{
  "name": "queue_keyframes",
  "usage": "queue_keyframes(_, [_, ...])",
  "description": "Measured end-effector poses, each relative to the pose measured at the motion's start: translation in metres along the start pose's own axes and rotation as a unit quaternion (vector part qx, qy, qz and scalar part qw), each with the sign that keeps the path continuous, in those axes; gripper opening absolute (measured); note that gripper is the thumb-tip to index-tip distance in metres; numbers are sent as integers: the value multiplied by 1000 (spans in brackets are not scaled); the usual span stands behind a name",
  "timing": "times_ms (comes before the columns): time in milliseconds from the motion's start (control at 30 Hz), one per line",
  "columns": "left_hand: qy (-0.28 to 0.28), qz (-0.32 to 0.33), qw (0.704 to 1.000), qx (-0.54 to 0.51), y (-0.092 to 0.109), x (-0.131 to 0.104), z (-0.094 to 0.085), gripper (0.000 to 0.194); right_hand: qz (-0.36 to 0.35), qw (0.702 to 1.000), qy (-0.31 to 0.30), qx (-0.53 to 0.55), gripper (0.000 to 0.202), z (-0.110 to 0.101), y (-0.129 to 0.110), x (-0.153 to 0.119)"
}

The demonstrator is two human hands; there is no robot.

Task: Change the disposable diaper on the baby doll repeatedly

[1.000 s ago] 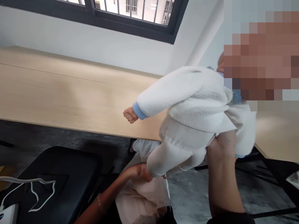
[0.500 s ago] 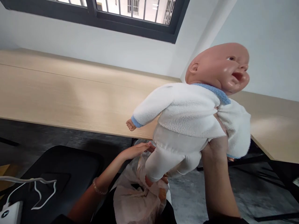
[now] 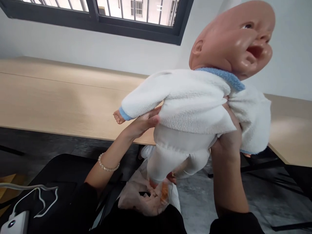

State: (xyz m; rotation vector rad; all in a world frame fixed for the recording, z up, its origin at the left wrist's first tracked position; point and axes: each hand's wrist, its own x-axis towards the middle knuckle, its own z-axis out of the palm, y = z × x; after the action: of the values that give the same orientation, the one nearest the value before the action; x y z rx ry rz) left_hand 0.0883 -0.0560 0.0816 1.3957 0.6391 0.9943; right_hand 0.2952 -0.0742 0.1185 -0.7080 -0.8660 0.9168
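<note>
A baby doll with a bald plastic head, a white fleece jacket with blue collar and cuffs, and pale trousers is held up before me, tilted with its head to the upper right. My right hand grips its torso under the arm, the fingertips hidden by the jacket. On the other side my left hand is closed against the doll's side below its sleeve, fingers partly behind the body. Beneath the doll's feet, a crumpled translucent plastic bag lies on my lap.
A long light wooden table runs along the wall under a barred window. To the left stands a black chair bearing a white power bank and white cables. Another table section extends at right.
My left hand has risen from near the bag to the doll's side and taken hold of it. The doll has moved up and closer, its head nearing the top edge.
</note>
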Motion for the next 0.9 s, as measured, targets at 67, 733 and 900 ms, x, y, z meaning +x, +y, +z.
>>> queue_keyframes(67, [-13,37,999,-15,-2,9,4,50,-9,1000,4,-9,15,-2,1,1])
queue_keyframes(733, [100,-6,990,-97,-15,39,-35,63,184,963,-185,-67,39,-16,74,48])
queue_keyframes(900, [93,-48,988,-115,-43,49,-54,57,235,950,-193,-76,46,-18,97,58])
